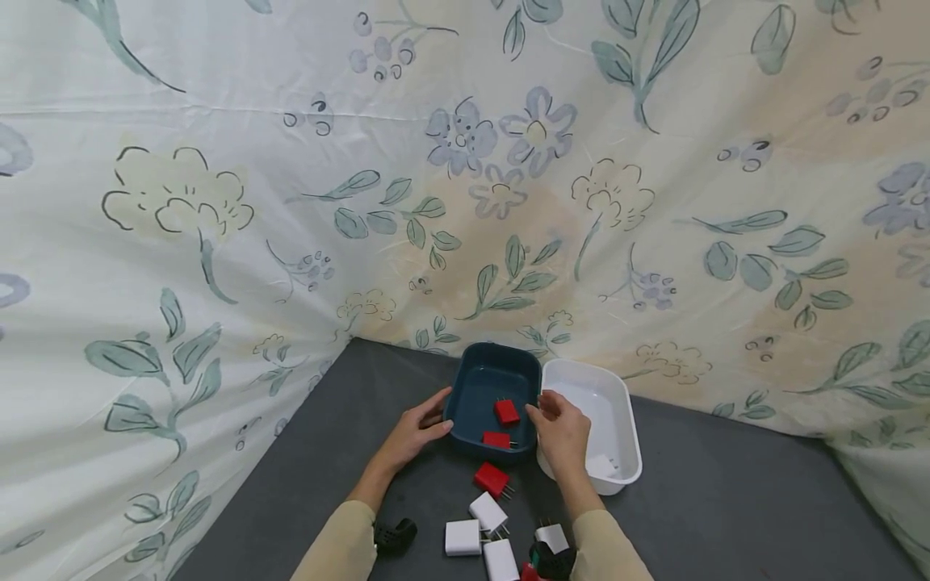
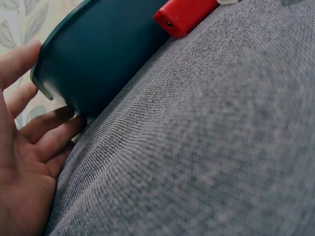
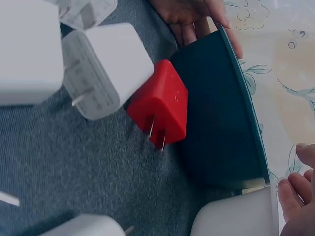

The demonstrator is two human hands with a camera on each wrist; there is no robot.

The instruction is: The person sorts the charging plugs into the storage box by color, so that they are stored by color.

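Observation:
A dark teal bin (image 1: 488,379) with two red plug adapters (image 1: 506,412) inside stands between the hands. My left hand (image 1: 412,432) holds its left side near the front corner, thumb at the rim and other fingers along the outer wall, as the left wrist view shows. At the right rim, where a white bin (image 1: 630,440) adjoins, is my right hand (image 1: 565,432). Its thumb and fingers are loosely bent and spaced apart in the right wrist view. Another red adapter (image 3: 165,103) lies just in front of the teal bin, prongs exposed.
Several white plug adapters (image 1: 462,538) lie on the dark grey cloth (image 1: 726,500) between the forearms. A small white piece (image 1: 601,466) sits inside the white bin. Patterned fabric (image 1: 465,202) with flowers and leaves hangs behind and along the left side.

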